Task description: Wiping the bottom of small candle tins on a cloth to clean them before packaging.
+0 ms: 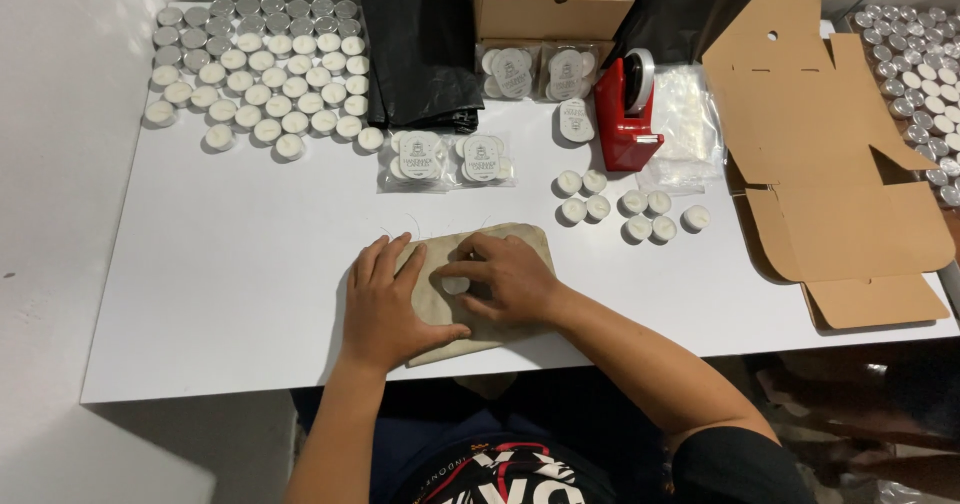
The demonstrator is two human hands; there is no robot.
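Beige cloth pouch [480,294] lay pinned under the flat, unclenched left hand [385,304]; the right hand [505,279] pinched a tealight [456,285] there. Slack fabric could bunch, letting it slip.

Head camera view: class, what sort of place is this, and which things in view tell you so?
Probably a small home packing station for tealight candles. Rows of loose tealights cover the white table, sealed packs of tealights lie beside a red tape dispenser, and a flat unfolded cardboard box waits at the side.

Beige cloth pouch [500,249], white tealights [258,74], red tape dispenser [625,114], black bag [420,54].
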